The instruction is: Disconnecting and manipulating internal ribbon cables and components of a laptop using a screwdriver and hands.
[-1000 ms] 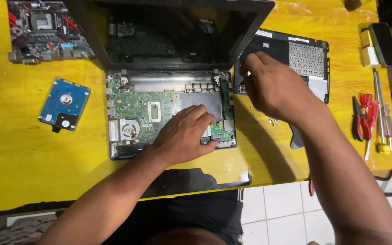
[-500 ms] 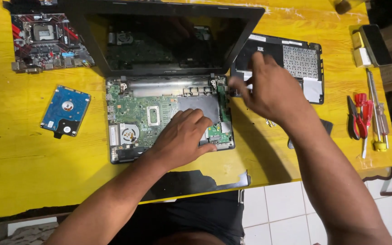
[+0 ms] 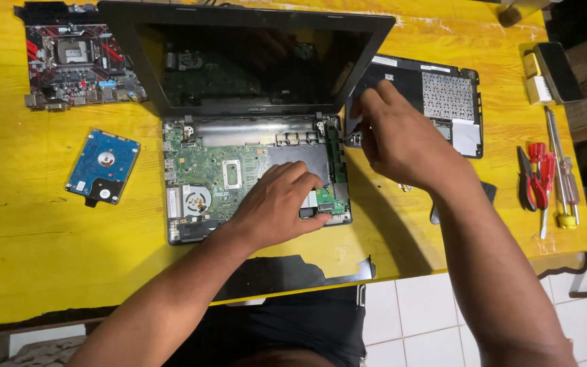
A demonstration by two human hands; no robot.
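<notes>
Laptop base [image 3: 191, 234] holds green board [image 3: 219, 170] under left hand [image 3: 276, 204].

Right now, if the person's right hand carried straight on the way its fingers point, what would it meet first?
The right hand points up and left, its fingertips over the detached keyboard panel. Straight on, it would probably meet the open laptop's screen edge first, though depth is unclear.

Hard drive [image 3: 102, 166] left of laptop [image 3: 253, 170]; keyboard panel [image 3: 436, 102] probably just right.

The left hand [image 3: 276, 204] hides part of the green laptop board [image 3: 225, 173].
</notes>
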